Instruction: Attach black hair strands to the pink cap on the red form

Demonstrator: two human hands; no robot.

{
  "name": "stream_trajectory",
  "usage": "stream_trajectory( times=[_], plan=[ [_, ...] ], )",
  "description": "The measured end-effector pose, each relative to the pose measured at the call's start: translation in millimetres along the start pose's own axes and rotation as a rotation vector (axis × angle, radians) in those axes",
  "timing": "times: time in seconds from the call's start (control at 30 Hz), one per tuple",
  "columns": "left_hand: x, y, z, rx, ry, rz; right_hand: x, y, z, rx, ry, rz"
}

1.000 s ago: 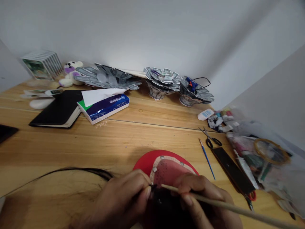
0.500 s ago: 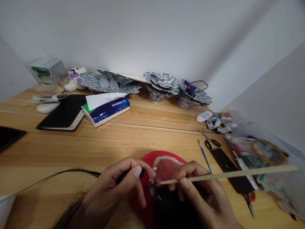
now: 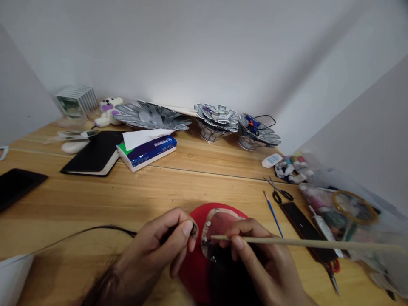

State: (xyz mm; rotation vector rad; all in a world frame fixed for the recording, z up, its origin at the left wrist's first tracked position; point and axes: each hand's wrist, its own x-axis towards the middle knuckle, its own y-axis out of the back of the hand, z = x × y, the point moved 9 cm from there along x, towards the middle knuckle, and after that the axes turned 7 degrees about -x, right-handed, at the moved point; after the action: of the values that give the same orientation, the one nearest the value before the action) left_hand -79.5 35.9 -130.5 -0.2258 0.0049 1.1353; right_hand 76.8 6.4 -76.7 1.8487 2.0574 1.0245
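Wooden table (image 3: 197, 180), hands at its near edge

Your left hand (image 3: 156, 250) pinches a dark hair tuft (image 3: 193, 230), fingers curled; your right hand (image 3: 267, 263) grips a pale stick (image 3: 306, 242), tip over the pink patch (image 3: 219, 223) on a red form (image 3: 196, 214). Beyond: scissors (image 3: 274, 187), tissue pack (image 3: 146, 155), grey petalled bowls (image 3: 216, 121).

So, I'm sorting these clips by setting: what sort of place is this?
Likely a craft corner, perhaps at home: a wooden table bears a blue paintbrush and black-handled scissors, and the right hand holds a thin pale stick.
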Motion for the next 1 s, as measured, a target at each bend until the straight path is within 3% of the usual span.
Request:
stream_trajectory(
  times=[0.17,0.6,0.77,1.0],
  plan=[
    [-3.9,10.4,8.5,0.091,-0.051,0.042,-1.0,-1.4,7.2,-0.004,-0.065,-0.014],
    [2.0,12.9,19.9,0.189,-0.134,0.049,5.8,-0.8,17.4,0.202,-0.224,-0.045],
    [5.2,17.3,12.7,0.212,-0.052,0.053,7.3,-1.9,22.5,0.285,-0.243,-0.034],
    [3.0,7.3,21.1,0.415,-0.014,-0.077,7.0,-8.1,27.9,0.401,-0.278,-0.033]
  ],
)
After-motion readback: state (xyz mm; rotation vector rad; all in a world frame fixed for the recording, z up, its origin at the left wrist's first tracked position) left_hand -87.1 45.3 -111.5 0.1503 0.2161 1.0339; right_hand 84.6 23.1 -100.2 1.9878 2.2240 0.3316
